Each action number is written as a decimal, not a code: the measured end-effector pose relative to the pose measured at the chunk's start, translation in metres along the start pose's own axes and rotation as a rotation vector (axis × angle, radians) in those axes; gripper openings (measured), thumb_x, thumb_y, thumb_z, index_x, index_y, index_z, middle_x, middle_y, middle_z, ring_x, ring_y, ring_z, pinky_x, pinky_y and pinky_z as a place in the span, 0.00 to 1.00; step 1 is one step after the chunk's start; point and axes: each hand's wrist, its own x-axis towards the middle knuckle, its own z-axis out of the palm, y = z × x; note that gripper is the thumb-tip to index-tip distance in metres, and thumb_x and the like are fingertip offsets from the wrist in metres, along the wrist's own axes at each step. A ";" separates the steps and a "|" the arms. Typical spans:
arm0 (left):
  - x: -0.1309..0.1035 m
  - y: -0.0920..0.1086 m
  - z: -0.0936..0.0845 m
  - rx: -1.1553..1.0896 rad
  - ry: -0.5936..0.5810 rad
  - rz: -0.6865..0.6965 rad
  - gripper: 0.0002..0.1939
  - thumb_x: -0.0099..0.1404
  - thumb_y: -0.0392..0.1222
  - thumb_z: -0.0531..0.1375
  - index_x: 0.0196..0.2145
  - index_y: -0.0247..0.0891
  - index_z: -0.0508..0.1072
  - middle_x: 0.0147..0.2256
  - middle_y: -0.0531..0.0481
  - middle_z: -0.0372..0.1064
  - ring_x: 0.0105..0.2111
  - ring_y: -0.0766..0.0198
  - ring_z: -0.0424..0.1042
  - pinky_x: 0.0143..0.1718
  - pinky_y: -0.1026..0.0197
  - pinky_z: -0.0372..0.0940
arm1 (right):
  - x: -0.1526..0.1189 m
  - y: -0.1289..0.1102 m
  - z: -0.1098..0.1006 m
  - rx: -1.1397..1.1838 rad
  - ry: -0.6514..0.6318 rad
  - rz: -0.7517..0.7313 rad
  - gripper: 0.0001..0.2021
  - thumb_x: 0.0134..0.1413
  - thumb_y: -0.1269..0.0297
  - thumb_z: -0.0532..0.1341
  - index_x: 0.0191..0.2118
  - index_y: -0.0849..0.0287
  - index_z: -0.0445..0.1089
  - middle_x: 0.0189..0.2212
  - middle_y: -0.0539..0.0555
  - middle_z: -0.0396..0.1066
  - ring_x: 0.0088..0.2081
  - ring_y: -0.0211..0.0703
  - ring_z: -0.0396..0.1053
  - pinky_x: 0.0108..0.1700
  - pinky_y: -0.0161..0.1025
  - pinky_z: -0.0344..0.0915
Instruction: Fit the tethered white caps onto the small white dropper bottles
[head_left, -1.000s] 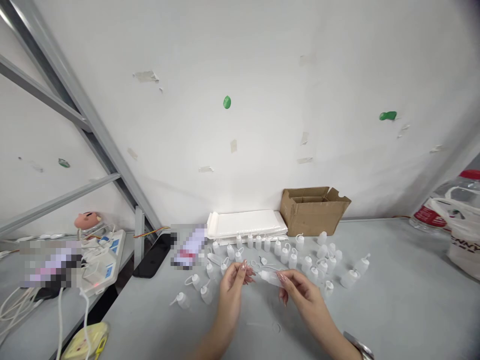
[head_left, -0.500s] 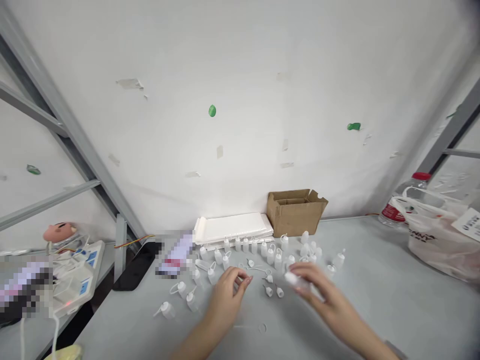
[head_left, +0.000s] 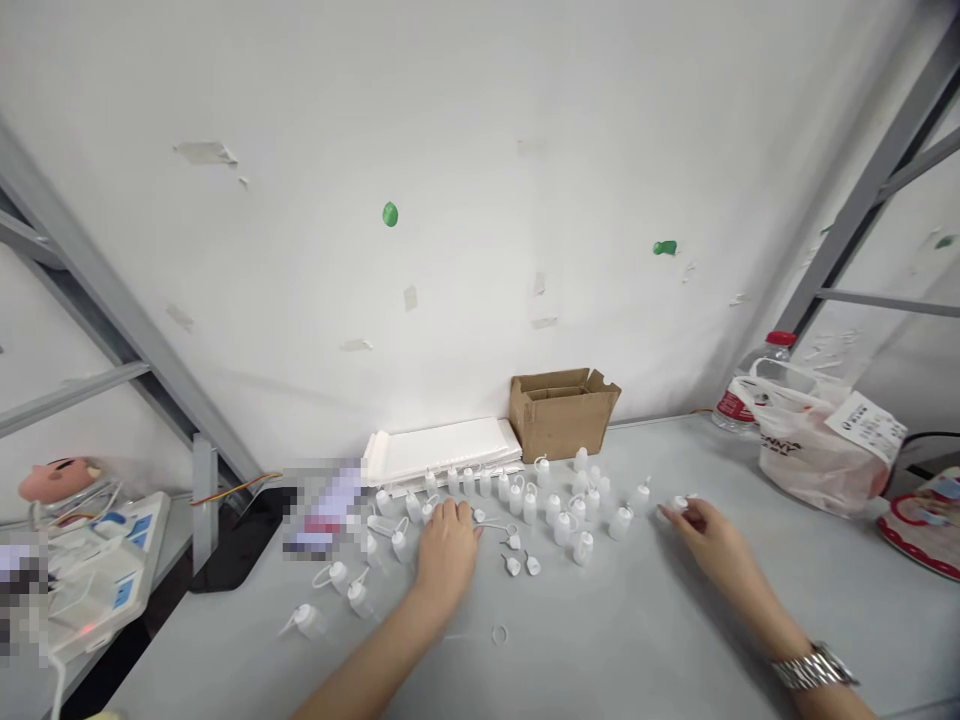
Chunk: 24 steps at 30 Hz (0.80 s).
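My right hand point(head_left: 709, 540), out to the right over the table, is closed on a small white squeeze bottle point(head_left: 680, 502); its cap end shows at the fingertips and the fingers hide most of the rest. My left hand point(head_left: 446, 550) lies among the loose parts with its fingers together and curled down, so whatever is under the fingertips is hidden. Just beside it are a squeeze bottle point(head_left: 400, 544) and a loose white cap point(head_left: 478, 515). More caps point(head_left: 513, 567) lie right of the left hand. Between the hands several translucent bottles point(head_left: 583, 547) stand in a cluster.
A brown cardboard box point(head_left: 566, 425) and a stack of white boards point(head_left: 442, 450) are against the wall. On the left lie a dark phone point(head_left: 240, 550) and a white power strip point(head_left: 135, 570). A plastic bag point(head_left: 810, 455) sits far right. A thin ring point(head_left: 499, 635) lies in front.
My right hand has moved right and away from me with the bottle, leaving the cluster. My left hand has turned palm down and reached slightly farther forward. The view has shifted to the right.
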 end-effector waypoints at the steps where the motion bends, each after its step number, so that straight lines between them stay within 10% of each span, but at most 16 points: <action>1: 0.000 -0.001 0.001 0.007 -0.001 -0.001 0.07 0.61 0.31 0.52 0.36 0.32 0.69 0.36 0.39 0.66 0.39 0.49 0.66 0.37 0.52 0.62 | 0.000 0.002 0.004 -0.006 -0.006 -0.008 0.18 0.42 0.46 0.53 0.27 0.57 0.63 0.22 0.56 0.70 0.26 0.49 0.67 0.30 0.41 0.61; 8: -0.006 -0.009 0.006 0.015 -0.013 -0.013 0.11 0.60 0.25 0.50 0.33 0.35 0.68 0.35 0.45 0.65 0.38 0.55 0.66 0.38 0.55 0.62 | -0.015 0.000 -0.004 -0.076 0.074 -0.059 0.25 0.49 0.49 0.53 0.44 0.66 0.66 0.24 0.56 0.69 0.25 0.47 0.66 0.30 0.43 0.61; 12: -0.011 -0.013 0.006 -0.001 -0.024 -0.001 0.10 0.60 0.25 0.49 0.33 0.34 0.68 0.35 0.44 0.66 0.38 0.54 0.66 0.38 0.55 0.62 | -0.050 -0.034 -0.007 -0.262 0.385 -0.529 0.18 0.58 0.61 0.50 0.48 0.66 0.64 0.24 0.55 0.66 0.25 0.45 0.63 0.35 0.44 0.60; 18: -0.015 -0.009 0.001 -0.047 -0.033 0.031 0.11 0.61 0.26 0.48 0.32 0.35 0.67 0.34 0.44 0.68 0.37 0.55 0.66 0.38 0.55 0.60 | -0.101 -0.115 0.030 -0.274 -0.224 -1.329 0.09 0.59 0.74 0.50 0.41 0.63 0.66 0.29 0.55 0.68 0.29 0.43 0.63 0.33 0.41 0.59; 24: -0.030 -0.013 -0.011 -0.119 -0.001 0.042 0.13 0.62 0.28 0.46 0.36 0.37 0.68 0.34 0.46 0.70 0.37 0.56 0.67 0.39 0.56 0.61 | -0.105 -0.148 0.059 -0.446 -0.373 -1.493 0.03 0.56 0.73 0.55 0.33 0.63 0.66 0.29 0.53 0.66 0.29 0.42 0.62 0.30 0.40 0.55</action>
